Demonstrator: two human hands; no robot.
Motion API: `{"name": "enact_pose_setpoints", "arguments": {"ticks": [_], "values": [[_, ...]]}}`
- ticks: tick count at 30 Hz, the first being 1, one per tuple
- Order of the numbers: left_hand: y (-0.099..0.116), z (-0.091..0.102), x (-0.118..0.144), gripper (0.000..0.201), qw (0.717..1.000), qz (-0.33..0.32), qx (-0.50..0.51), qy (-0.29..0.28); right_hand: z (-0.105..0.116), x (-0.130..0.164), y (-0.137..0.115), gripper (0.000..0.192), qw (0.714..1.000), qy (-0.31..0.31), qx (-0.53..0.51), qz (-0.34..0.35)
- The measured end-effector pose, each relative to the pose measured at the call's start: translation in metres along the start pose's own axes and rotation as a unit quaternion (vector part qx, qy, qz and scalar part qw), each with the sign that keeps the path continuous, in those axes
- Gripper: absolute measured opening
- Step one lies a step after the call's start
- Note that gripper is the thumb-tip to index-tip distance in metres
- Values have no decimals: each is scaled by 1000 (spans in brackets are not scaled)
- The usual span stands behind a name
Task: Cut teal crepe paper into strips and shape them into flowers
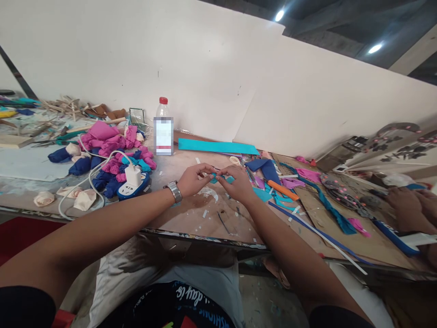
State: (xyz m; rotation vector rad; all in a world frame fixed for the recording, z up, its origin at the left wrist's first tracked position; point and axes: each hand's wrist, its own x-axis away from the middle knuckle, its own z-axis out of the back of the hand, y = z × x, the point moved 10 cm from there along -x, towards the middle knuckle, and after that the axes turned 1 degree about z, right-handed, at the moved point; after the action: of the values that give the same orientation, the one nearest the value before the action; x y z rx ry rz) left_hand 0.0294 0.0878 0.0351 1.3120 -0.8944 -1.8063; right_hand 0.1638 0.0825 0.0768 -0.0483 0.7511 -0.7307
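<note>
While hands meet, apparently pinching teal scrap (214, 178).

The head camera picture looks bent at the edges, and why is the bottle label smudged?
Head view: wide-lens distortion curves the table edge and stretches the forearms; the bottle label is blurred in blocks while the cap stays sharp; two ceiling lights glare at top right; both hands, left hand and right hand, are evenly lit with soft shadows.

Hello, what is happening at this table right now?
A person seated at the worktable pinches a small teal piece between the left hand and right hand. Pink and blue rolled pieces, a power strip and a bottle lie around. Another person's hand rests at the right edge.
</note>
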Motion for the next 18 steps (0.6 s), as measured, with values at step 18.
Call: {"name": "enact_pose_setpoints", "arguments": {"ticks": [18], "values": [[-3,0,0,30,1000,3,-5,-9,-3,-1,2,9,1000,-8,-12,6]]}}
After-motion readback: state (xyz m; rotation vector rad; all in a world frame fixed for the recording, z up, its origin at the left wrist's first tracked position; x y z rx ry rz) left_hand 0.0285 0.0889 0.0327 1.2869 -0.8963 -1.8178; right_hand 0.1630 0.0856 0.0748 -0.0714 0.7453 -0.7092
